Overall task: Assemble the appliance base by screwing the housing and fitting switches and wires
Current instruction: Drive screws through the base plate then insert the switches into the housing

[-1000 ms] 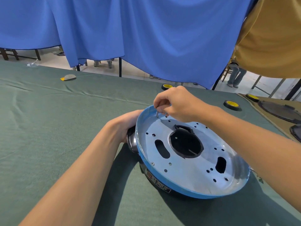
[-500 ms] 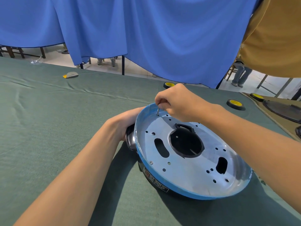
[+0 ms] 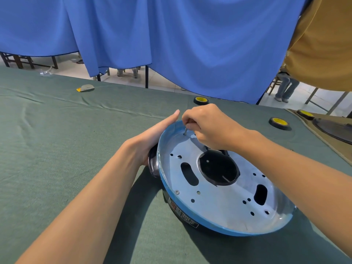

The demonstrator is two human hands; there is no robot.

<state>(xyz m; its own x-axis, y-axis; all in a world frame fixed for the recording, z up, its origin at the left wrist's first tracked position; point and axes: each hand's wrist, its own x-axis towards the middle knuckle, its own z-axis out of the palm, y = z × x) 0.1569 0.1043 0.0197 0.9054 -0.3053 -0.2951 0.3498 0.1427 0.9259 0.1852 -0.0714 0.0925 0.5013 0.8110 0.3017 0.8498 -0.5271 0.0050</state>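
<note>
The appliance base (image 3: 224, 193) is a round metal plate with a blue rim, a large black centre hole and several small holes, tilted on the green cloth. My right hand (image 3: 207, 126) pinches a small screw (image 3: 185, 131) upright over a hole near the plate's far edge. My left hand (image 3: 152, 136) lies flat against the left outer side of the base, fingers straight. One screw (image 3: 177, 191) sits in the plate near its front left rim.
Three black tape rolls with yellow cores lie beyond: one (image 3: 201, 100) behind my hands, one (image 3: 279, 122) to the right, one (image 3: 305, 114) on the brown mat. Dark round parts (image 3: 335, 130) sit at far right. A small grey piece (image 3: 85, 88) lies far left. Blue curtain behind.
My left hand's fingers have straightened and now stretch up along the base's rim instead of curling behind it. The right hand has kept the screw at the same hole.
</note>
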